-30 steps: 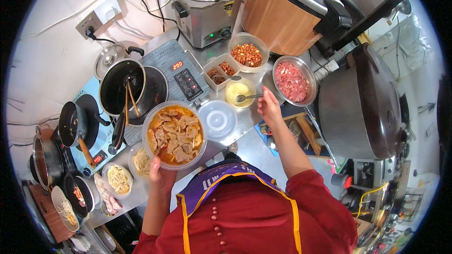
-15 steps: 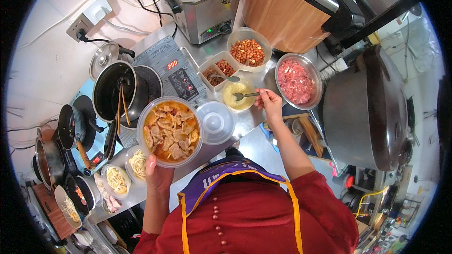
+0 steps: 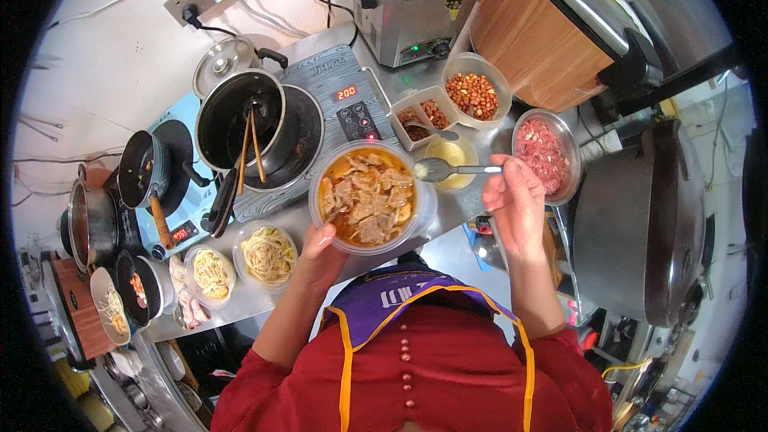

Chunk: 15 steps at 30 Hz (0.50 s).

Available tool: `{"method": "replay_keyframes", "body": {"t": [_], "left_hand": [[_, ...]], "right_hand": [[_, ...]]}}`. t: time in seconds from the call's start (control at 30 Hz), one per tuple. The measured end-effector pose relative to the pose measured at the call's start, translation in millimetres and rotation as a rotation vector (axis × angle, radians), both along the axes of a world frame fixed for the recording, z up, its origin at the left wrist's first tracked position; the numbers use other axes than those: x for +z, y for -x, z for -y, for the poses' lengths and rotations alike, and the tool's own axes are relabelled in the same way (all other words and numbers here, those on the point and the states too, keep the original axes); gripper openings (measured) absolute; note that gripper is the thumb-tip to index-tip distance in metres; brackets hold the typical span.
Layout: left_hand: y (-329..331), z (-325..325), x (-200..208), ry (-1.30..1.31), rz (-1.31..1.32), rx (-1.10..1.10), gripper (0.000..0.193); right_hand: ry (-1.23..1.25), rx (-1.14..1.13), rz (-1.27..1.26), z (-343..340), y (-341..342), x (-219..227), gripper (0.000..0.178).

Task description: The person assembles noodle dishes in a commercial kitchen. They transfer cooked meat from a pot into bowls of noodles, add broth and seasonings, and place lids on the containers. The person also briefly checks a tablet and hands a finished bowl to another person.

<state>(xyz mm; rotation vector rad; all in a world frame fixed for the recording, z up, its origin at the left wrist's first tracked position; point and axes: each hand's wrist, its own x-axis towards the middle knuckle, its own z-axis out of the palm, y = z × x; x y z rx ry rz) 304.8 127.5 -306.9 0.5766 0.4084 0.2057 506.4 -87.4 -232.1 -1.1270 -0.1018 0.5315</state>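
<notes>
My left hand (image 3: 318, 254) grips the side of a round clear plastic bowl (image 3: 314, 208) filled with sliced meat (image 3: 370, 202) in reddish broth. The bowl is held up over the counter's front edge. Pinched in my right hand (image 3: 516, 200) is a spoon (image 3: 480, 169) with a dark handle, its tip by the bowl's right rim and carrying pale yellow paste (image 3: 432, 170). Behind the spoon stands a small tub of the same pale yellow paste (image 3: 456, 152). A clear lid (image 3: 430, 210) lies partly hidden behind the meat bowl.
Peanuts (image 3: 472, 96), a divided seasoning box (image 3: 422, 116) and a steel bowl of raw meat (image 3: 548, 150) stand behind my right hand. Left are an induction cooker (image 3: 320, 72), a black pot with chopsticks (image 3: 240, 116), pans and noodle bowls (image 3: 266, 256). A big dark pot (image 3: 620, 224) is far right.
My right hand has lifted the spoon out of the paste tub and brought it beside the meat bowl. My left hand still holds that bowl, now covering more of the lid.
</notes>
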Motion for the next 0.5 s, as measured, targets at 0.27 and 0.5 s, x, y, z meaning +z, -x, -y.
{"method": "replay_keyframes", "body": {"t": [0.27,0.5], "left_hand": [[-9,4,5,0.006,-0.02,-0.035,0.077],[-11,0,-4,-0.065,0.027,-0.009,0.076]], "right_hand": [[0.343,0.101,1.035,-22,26,38,0.016],[0.548,-0.112,0.461,18,-31,-50,0.018]]}}
